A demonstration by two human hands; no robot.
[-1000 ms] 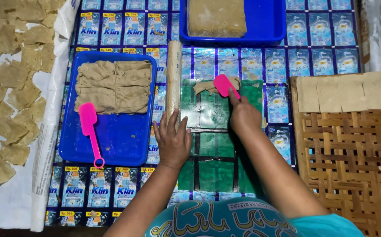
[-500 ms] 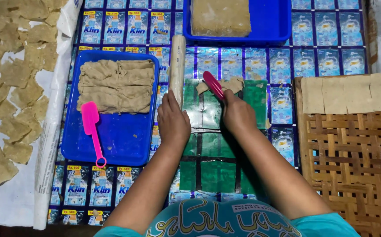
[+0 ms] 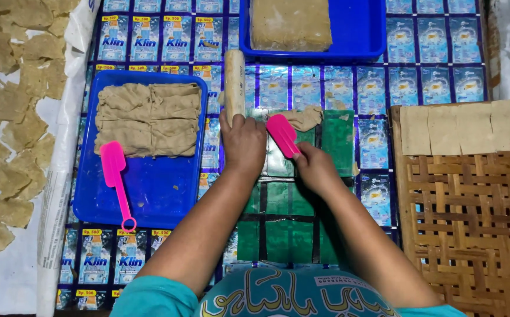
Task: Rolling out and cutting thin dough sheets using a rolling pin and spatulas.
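Pink spatula [image 3: 282,135] tilts in right hand [image 3: 315,169]; left hand [image 3: 243,142] grasps roller [image 3: 234,82].

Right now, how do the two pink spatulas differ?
The held spatula is gripped in the right hand, blade over the green mat beside a dough piece; the idle spatula lies untouched in the near blue tray, whole handle showing. Both are pink with a flat blade.

One head-worn camera looks steeply down, close over the sachet-covered mat [image 3: 419,82].
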